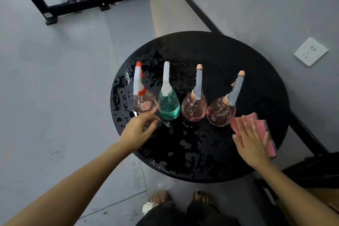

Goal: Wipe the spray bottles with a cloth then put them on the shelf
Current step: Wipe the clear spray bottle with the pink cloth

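Two bare hands reach over a round black desk [238,57] whose top is wet with puddles and droplets. The right hand [251,141] lies flat with its fingers stretched out and together, palm down on a pink cloth [264,126] that rests on the desk near its right edge; the cloth is folded and shows past the fingertips and along the hand's outer side. The left hand [138,130] is loosely curled, fingers bent and thumb toward them, holding nothing, just in front of the leftmost bottle. Four spray bottles stand upright in a row across the middle of the desk. From left to right: a pink bottle with a red and white sprayer [145,104], a teal bottle with a white sprayer [168,106], a pink bottle with a peach-tipped sprayer [194,108], and a second such pink bottle [221,112], which stands just beside the cloth. A white wall socket [311,51] sits on the grey wall to the right.
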Motion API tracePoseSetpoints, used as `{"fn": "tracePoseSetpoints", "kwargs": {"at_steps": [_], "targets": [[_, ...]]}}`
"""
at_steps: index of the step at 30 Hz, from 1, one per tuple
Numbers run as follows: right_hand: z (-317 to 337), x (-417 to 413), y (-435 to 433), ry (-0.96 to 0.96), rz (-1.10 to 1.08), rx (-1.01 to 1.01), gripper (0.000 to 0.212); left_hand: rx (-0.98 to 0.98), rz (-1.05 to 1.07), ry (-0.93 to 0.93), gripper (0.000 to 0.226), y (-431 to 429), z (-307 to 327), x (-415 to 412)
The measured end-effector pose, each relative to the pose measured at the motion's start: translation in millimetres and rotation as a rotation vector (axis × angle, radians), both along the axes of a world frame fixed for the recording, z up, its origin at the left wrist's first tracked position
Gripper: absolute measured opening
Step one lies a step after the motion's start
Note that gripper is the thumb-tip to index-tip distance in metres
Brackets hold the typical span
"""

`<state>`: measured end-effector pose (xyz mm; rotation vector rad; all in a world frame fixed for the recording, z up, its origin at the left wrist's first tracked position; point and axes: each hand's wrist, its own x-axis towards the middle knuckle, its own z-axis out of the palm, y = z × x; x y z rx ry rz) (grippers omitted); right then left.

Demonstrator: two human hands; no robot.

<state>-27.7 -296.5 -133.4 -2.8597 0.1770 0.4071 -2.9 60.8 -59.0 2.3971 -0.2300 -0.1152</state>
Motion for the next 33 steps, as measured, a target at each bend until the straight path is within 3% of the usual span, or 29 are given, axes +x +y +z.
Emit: {"fn": "tracePoseSetpoints", "kwargs": {"at_steps": [6, 9, 13, 15, 18, 21, 23, 28, 33], "targets": [[-2, -19, 16, -0.028, -0.002, 0.036, 0.057, -0.026, 0.169, 0.002, 0.01, 21, -12, -1], [-5, -31, 30, -0.052, 0.015, 0.035, 0.069, -0.102, 0.282, 0.038, 0.007, 28, -13, 1], [-13, -45, 48, -0.069, 0.067, 0.069, 0.068, -0.099, 0.375, 0.022, 0.041, 32, -21, 12], [-16, -49, 53, -0.085, 0.093, 0.095, 0.063, -0.089, 0.373, 0.037, 0.069, 35, -25, 22], [-19, -50, 58, -0.139, 0.161, 0.148, 0.058, -0.222, 0.295, 0.163, 0.113, 43, -29, 40], [-25, -47, 67, -0.172, 0.179, 0.244, 0.053, -0.324, 0.209, 0.256, 0.128, 52, -28, 56], [-26, -44, 77, -0.2, 0.147, 0.322, 0.047, -0.329, 0.174, 0.296, 0.124, 55, -26, 64], [-21, -41, 100, -0.202, 0.139, 0.424, 0.046, -0.427, 0.045, 0.406, 0.084, 61, -23, 66], [-19, -37, 106, -0.208, 0.137, 0.479, 0.045, -0.459, 0.056, 0.37, 0.073, 63, -27, 61]]}}
